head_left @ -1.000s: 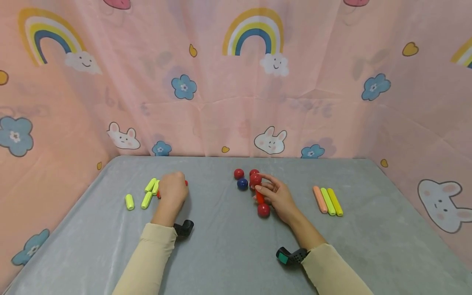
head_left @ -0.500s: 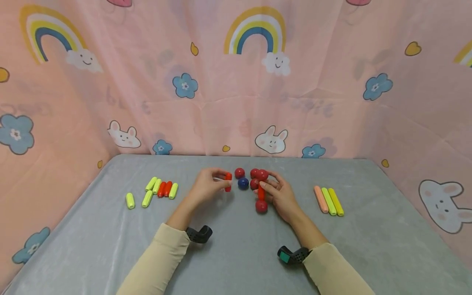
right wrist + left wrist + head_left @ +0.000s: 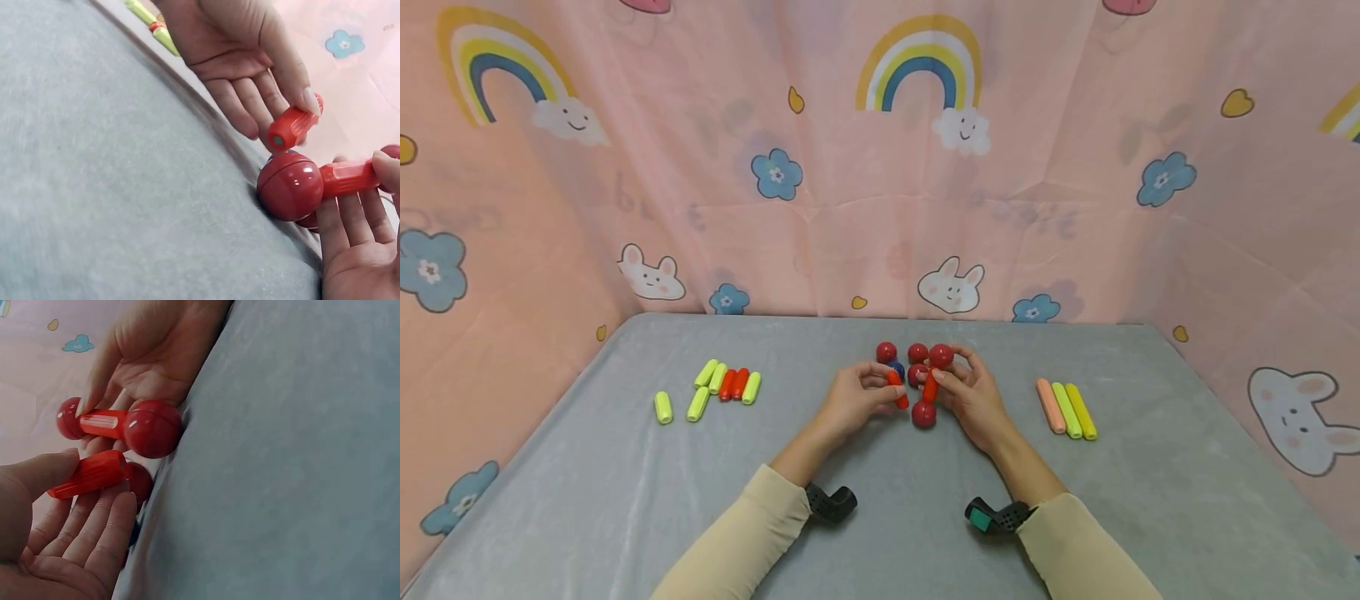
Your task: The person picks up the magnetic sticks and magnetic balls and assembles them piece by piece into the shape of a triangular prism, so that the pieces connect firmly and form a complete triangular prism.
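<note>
Between thumb and fingers, my left hand (image 3: 853, 398) pinches a short red-orange rod (image 3: 90, 475). My right hand (image 3: 977, 404) holds a dumbbell-shaped piece: a second red-orange rod (image 3: 350, 177) with a dark red ball (image 3: 291, 186) on its near end and another dark red ball (image 3: 942, 356) on its far end. The left hand's rod is close beside this piece, its end right by the near ball in the right wrist view. Just behind the hands lie loose red balls (image 3: 886, 352) and a blue ball (image 3: 896, 367), partly covered by the left hand.
On the grey cloth (image 3: 895, 533) at left lie several short yellow-green rods (image 3: 697, 404) and two red rods (image 3: 727, 384). To the right are three longer rods: an orange one (image 3: 1050, 406), a yellow-green one (image 3: 1067, 410) and a yellow one (image 3: 1081, 411). A pink patterned curtain (image 3: 820, 250) hangs behind.
My left hand has picked up a red rod from the left group and carried it right, beside the right hand. The right hand has turned its dumbbell piece slightly, near ball shifting left.
</note>
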`<act>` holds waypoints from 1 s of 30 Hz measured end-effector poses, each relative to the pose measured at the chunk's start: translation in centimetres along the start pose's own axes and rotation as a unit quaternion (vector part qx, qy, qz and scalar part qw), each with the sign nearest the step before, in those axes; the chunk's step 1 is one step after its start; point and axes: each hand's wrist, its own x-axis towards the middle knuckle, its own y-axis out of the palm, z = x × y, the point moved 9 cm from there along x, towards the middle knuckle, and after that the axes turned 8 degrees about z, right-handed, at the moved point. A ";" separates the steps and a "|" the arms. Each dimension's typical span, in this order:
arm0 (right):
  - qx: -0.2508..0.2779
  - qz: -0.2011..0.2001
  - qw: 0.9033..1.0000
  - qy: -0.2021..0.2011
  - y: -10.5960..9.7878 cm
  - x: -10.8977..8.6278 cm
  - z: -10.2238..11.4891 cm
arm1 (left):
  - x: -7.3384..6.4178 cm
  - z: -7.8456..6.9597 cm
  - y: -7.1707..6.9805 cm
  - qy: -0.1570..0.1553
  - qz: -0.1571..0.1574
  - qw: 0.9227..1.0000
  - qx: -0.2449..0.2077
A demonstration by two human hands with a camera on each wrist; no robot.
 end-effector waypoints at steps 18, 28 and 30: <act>-0.004 0.010 1.000 0.000 -0.2 -0.2 0.1 | 0.1 0.5 0.5 0.008 -0.002 0.998 -0.057; -0.067 0.030 0.997 -0.015 0.4 0.0 0.1 | 0.3 0.0 -1.0 0.015 -0.031 0.999 -0.022; -0.105 0.030 0.994 -0.012 0.5 0.0 0.0 | 0.4 -0.4 -1.5 0.022 -0.037 0.999 -0.006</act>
